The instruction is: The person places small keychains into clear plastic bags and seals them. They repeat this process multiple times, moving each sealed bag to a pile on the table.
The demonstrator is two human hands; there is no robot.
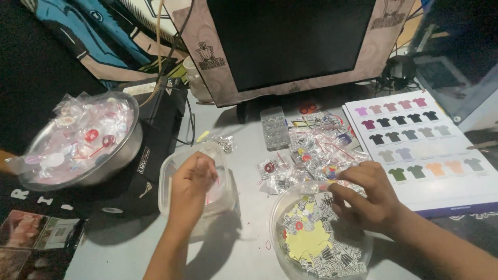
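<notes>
My left hand (191, 182) reaches into a clear square plastic container (171, 167), fingers pinched together on something small that I cannot make out. My right hand (365, 196) hovers over the rim of a round clear bowl (276, 218) filled with yellow and black-and-white paper cutouts, fingers curled at a small colourful piece near the rim. Between the hands lies a pile of small clear plastic packets (311, 155) holding little round items.
A metal bowl (124, 150) heaped with filled packets sits at left on a black box (155, 129). A shirt colour chart (420, 145) lies at right. A dark monitor (290, 41) stands behind, with a clear compartment tray (274, 128) in front.
</notes>
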